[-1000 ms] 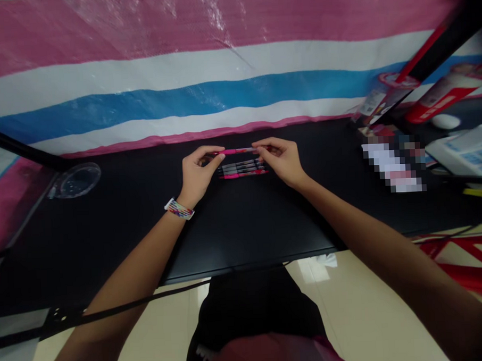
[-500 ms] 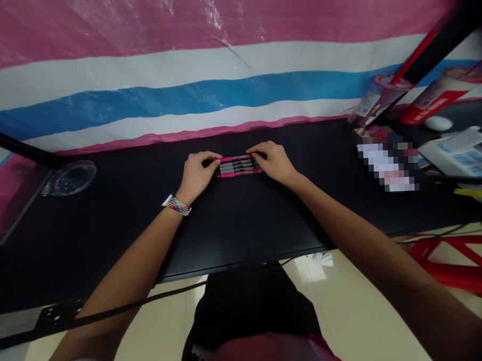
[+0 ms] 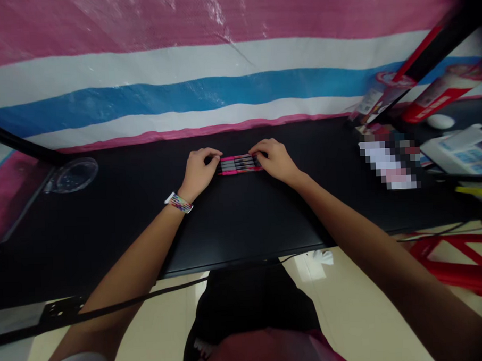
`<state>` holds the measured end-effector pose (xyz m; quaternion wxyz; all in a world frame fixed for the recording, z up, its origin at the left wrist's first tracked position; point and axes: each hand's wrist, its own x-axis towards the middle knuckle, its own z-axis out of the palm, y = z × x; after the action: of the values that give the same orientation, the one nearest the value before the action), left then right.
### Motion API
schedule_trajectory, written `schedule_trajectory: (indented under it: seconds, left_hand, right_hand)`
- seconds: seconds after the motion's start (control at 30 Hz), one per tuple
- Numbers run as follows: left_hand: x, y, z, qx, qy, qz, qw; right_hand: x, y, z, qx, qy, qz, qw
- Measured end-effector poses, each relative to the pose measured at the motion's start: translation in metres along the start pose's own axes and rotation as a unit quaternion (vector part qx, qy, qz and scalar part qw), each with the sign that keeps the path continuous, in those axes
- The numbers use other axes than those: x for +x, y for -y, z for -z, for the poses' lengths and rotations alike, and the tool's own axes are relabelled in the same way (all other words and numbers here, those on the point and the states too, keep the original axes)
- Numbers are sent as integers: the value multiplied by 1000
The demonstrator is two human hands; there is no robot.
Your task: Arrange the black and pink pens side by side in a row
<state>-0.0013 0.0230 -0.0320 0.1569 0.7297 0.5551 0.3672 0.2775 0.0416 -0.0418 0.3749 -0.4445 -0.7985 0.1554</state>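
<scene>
Several pens [image 3: 240, 163] with pink and dark parts lie side by side in a flat row on the black table [image 3: 242, 217]. My left hand [image 3: 199, 171], with a patterned band on its wrist, grips the left ends of the row between thumb and fingers. At the right ends, my right hand [image 3: 275, 160] closes on the same pens in a like way. The fingertips hide both ends of the row.
A clear round lid [image 3: 77, 175] lies at the far left. Back right are a cup with a red straw [image 3: 391, 86], a red and white cup [image 3: 440, 94], a white rounded object [image 3: 440, 121] and a pale box-like item [image 3: 463, 149]. A striped sheet [image 3: 221, 91] hangs behind.
The view has shifted slightly. Both hands keep their grip at the ends of the pens, and the row looks a little more tightly lined up.
</scene>
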Motion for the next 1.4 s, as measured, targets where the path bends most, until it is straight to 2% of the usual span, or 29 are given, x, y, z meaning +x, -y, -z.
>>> schedule_trajectory:
  seconds: [0.13, 0.5, 0.6, 0.7, 0.83, 0.93, 1.03, 1.27, 1.4]
  left_hand:
    - [-1, -7, 3, 17, 17, -4, 1000]
    - [0, 3, -1, -12, -1, -38, 999]
    - [0, 5, -1, -15, -4, -40, 999]
    - [0, 5, -1, -12, -4, -38, 999]
    - [-1, 2, 0, -12, -3, -15, 1000]
    - [-1, -1, 1, -11, 6, -2, 1000]
    - [-2, -4, 3, -9, 10, 5, 1000]
    - [-2, -1, 1, -7, 6, -7, 1000]
    - [-4, -7, 4, -48, -20, -58, 997]
  right_hand:
    - [0, -2, -2, -4, 4, -13, 1000]
    - [0, -6, -3, -3, 0, -4, 1000]
    - [-1, -2, 0, 6, -21, 8, 1000]
    - [-4, 10, 6, 12, -29, 49, 998]
    - [-11, 32, 11, -17, 16, 144, 989]
    - [-14, 42, 10, -30, 66, 182, 981]
    - [-15, 43, 9, -19, 92, 190, 977]
    - [-15, 41, 12, -14, 109, 177, 978]
    - [-15, 42, 11, -13, 127, 183, 975]
